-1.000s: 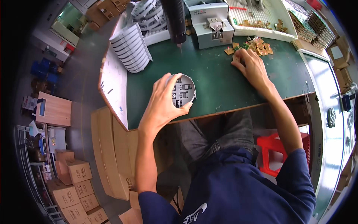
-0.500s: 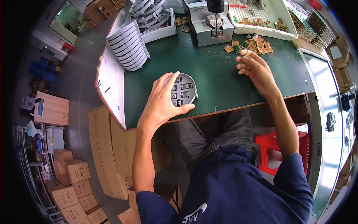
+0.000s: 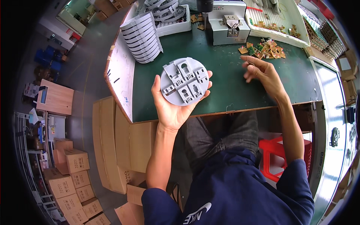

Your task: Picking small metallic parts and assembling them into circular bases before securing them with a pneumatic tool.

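Note:
A round grey plastic disc, with moulded slots and raised walls facing up, rests in my left hand. My thumb lies along its left edge and the fingertips curl round its right edge, above the green bench top. To the right, my right hand hovers over the bench with thumb and fingertips drawn together. Its fingers are slightly blurred, and what they pinch, if anything, is too small to make out. Just beyond that hand lies a loose pile of small brown and green circuit boards.
A grey bench machine stands at the back. Left of it are a stack of curved grey plastic parts and a white foam tray of parts. A larger white tray with small boards sits back right. A red stool is under the bench.
My left hand has lifted the disc off the bench and turned palm up beneath it; its slotted face shows fully. My right hand has drawn slightly away from the board pile.

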`<state>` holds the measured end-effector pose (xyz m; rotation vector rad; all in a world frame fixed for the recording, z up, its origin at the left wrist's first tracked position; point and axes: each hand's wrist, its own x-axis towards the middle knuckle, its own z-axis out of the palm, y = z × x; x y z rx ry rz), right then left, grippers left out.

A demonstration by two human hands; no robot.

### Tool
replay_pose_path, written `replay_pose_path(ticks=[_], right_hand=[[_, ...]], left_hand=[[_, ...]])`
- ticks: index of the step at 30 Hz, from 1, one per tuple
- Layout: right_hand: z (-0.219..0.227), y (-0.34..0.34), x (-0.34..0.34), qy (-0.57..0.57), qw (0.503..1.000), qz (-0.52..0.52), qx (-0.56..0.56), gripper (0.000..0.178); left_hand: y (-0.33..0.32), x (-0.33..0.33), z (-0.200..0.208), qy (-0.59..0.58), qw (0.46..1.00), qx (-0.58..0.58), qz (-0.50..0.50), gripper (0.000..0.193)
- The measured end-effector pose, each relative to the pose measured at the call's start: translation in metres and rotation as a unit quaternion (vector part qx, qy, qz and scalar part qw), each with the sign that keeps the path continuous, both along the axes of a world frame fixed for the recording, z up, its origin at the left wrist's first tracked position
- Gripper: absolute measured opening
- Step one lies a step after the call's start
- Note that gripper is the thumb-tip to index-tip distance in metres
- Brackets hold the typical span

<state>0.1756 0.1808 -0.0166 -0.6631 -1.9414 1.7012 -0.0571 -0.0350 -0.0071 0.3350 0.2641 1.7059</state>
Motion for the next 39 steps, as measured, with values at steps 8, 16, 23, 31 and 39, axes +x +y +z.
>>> replay_pose_path(ticks=[8,16,23,31,39], right_hand=[[0.000,-0.005,-0.004,0.020,0.999,-0.037,-0.013,0.039],[0.005,-0.015,-0.006,-0.130,0.921,-0.078,0.359,0.045],[0.001,-0.008,0.004,-0.134,0.876,-0.072,0.457,0.042],[-0.003,-0.011,0.000,-0.112,0.898,-0.111,0.411,0.034],[-0.030,0.019,0.041,-0.086,0.944,-0.145,0.285,0.033]], left_hand=[[-0.005,-0.003,-0.001,0.103,0.994,-0.012,0.039,0.089],[-0.008,-0.005,0.001,0.168,0.984,-0.008,0.059,0.085],[-0.003,-0.003,0.002,0.189,0.981,0.002,0.050,0.085],[-0.053,-0.020,0.002,0.189,0.972,-0.019,0.140,0.093],[-0.360,-0.012,-0.126,-0.163,0.767,0.065,0.617,0.065]])
